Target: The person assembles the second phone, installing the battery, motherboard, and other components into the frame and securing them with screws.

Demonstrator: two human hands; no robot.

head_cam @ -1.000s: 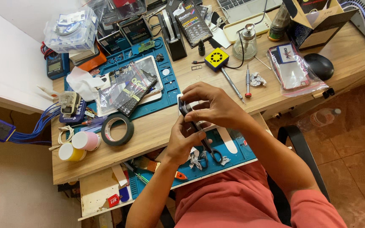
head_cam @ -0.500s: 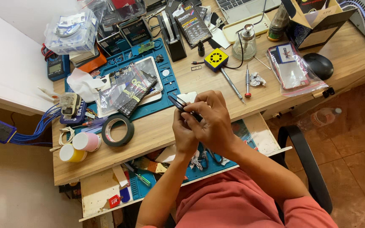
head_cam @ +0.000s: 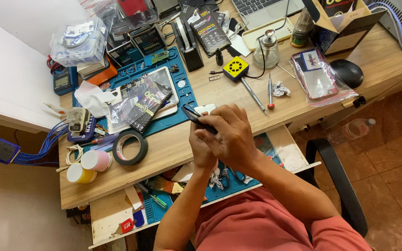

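Where the view begins at the bottom edge, a red shirt (head_cam: 266,223) fills the foreground, with both forearms rising from it. Just beyond lies an open drawer (head_cam: 112,218) holding a blue mat and small tools; a chair (head_cam: 336,186) stands at the right on a brown tiled floor.

Above the drawer's front edge, the right hand (head_cam: 231,137) and left hand (head_cam: 201,148) meet and together hold a dark phone (head_cam: 194,115). The right hand closes over its near part; the left hand supports it from below. The phone is raised over the wooden desk (head_cam: 177,148), tilted, its far end pointing up-left. Most of it is hidden by the fingers, so its face cannot be made out.

On the desk to the left sit a tape roll (head_cam: 130,147) and two small cups (head_cam: 89,166). Farther back lies a blue work mat (head_cam: 182,100) bearing a tray of parts. A screwdriver (head_cam: 270,90) and a yellow block (head_cam: 236,68) lie right of centre, a black mouse (head_cam: 346,73) further right. The laptop at the far edge is cut off.

Compared with one second ago, both hands have shifted slightly left and now overlap more closely; the desk items are unchanged.
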